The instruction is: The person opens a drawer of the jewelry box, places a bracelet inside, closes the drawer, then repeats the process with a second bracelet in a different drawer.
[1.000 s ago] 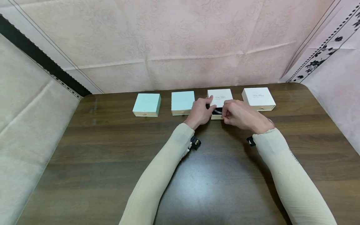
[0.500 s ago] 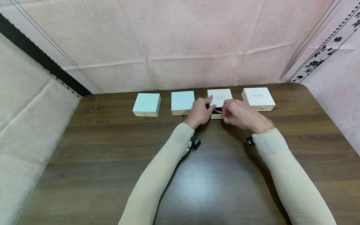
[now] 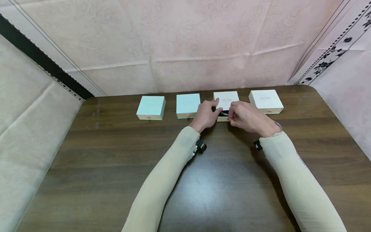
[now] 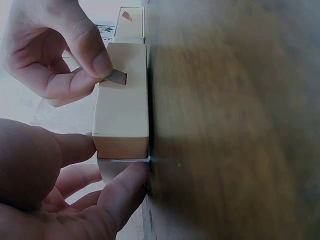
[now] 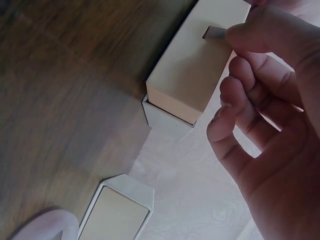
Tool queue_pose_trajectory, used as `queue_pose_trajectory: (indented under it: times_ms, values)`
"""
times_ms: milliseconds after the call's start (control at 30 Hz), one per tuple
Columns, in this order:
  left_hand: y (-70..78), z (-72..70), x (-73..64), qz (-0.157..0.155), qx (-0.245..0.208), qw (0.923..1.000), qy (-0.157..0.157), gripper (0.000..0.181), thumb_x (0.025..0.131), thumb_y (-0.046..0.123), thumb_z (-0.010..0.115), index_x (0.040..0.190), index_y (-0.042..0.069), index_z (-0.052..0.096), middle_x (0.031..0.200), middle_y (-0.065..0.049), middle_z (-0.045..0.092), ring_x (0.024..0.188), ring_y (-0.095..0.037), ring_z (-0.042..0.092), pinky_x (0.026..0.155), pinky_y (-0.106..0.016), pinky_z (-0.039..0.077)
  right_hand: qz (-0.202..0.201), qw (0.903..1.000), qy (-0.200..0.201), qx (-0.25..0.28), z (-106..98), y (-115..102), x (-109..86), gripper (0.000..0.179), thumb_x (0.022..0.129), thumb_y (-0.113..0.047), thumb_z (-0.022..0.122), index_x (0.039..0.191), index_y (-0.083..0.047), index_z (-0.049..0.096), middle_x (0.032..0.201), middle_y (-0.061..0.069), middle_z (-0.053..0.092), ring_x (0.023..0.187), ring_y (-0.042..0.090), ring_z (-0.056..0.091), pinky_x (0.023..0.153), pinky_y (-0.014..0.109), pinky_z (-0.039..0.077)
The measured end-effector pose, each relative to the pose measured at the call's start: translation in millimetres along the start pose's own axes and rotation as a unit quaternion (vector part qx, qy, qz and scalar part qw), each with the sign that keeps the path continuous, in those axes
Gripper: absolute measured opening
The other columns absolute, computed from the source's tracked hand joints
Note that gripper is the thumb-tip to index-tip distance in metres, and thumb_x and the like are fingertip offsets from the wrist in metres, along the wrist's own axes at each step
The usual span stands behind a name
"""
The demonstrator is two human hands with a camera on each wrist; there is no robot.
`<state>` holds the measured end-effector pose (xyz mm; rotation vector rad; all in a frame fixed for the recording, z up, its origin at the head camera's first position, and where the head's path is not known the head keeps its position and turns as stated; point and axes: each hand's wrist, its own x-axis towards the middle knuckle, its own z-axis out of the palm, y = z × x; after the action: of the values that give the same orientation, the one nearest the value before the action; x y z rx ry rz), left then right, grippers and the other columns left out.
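A white drawer box [image 3: 226, 99] with faint lettering stands third from the left in a row at the table's far edge. Its cream drawer [image 4: 122, 107] is pulled partly out toward me, and a curved silvery band [image 3: 223, 113] shows against its dark inside. My left hand [image 3: 205, 115] grips the box's left side, one finger up on the top and the thumb by the front corner. Thumb and forefinger of my right hand [image 3: 250, 118] pinch the short ribbon tab [image 4: 118, 76] on the drawer front. The other right fingers curl loosely beside it.
Two pale mint boxes, one at the far left [image 3: 150, 106] and one beside my left hand [image 3: 187, 104], flank the work. Another white box [image 3: 266, 100] stands to the right, behind my right hand. A patterned cloth [image 3: 185, 48] hangs along the wooden table's [image 3: 185, 180] back edge.
The drawer has slid slightly back into its sleeve over the last second, so less of the dark inside shows. Both hands keep their holds almost unmoved.
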<state>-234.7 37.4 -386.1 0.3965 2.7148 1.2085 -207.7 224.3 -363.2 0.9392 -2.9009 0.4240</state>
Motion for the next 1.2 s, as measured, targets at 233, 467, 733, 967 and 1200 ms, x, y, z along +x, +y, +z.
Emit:
queue_pose_trajectory:
  times_ms: [233,467,733,967,1200]
  values:
    - [0.5,0.4,0.4,0.001,0.005,1.0,0.001,0.052,0.105,0.029,0.058,0.154,0.017,0.045,0.158,-0.01,0.046,0.148,-0.023,0.041,0.111,-0.035,0.047,-0.004,0.9999,0.011,-0.003,0.7,0.2,-0.5,0.013,0.083,0.0,0.07,0.079,-0.012,0.071,0.079,-0.003,0.06,0.073,0.01,0.053,0.07,0.029,0.046]
    - [0.8,0.1,1.0,0.004,0.007,1.0,0.0,0.051,0.105,0.028,0.058,0.154,0.017,0.045,0.158,-0.01,0.046,0.148,-0.022,0.041,0.111,-0.034,0.046,-0.007,0.9997,0.023,-0.009,1.6,0.6,-0.4,0.012,0.083,0.0,0.07,0.079,-0.011,0.072,0.078,-0.002,0.06,0.073,0.01,0.053,0.069,0.029,0.046]
    - [-0.1,-0.1,0.4,0.001,0.009,0.9999,-0.005,0.052,0.106,0.029,0.058,0.155,0.017,0.043,0.159,-0.01,0.045,0.134,-0.03,0.055,0.103,-0.033,0.048,-0.006,0.9996,0.024,-0.01,3.7,1.2,-0.5,0.011,0.083,0.0,0.07,0.08,-0.01,0.072,0.08,-0.002,0.06,0.074,0.011,0.054,0.071,0.03,0.047]
    - [-0.2,0.2,0.2,0.006,0.011,0.9999,-0.004,0.052,0.106,0.029,0.058,0.155,0.017,0.044,0.159,-0.01,0.045,0.144,-0.026,0.046,0.109,-0.034,0.048,0.002,0.9995,0.032,-0.006,4.9,1.9,0.1,0.013,0.083,0.001,0.07,0.079,-0.011,0.071,0.08,-0.001,0.061,0.075,0.013,0.055,0.071,0.031,0.048]
    - [-0.4,0.5,0.8,0.006,0.013,0.9999,-0.001,0.052,0.106,0.029,0.058,0.154,0.016,0.044,0.158,-0.01,0.046,0.128,-0.032,0.059,0.101,-0.031,0.049,0.003,0.9992,0.039,-0.006,6.0,2.4,0.0,0.012,0.083,0.001,0.069,0.08,-0.01,0.071,0.082,-0.001,0.063,0.077,0.014,0.056,0.071,0.031,0.048]
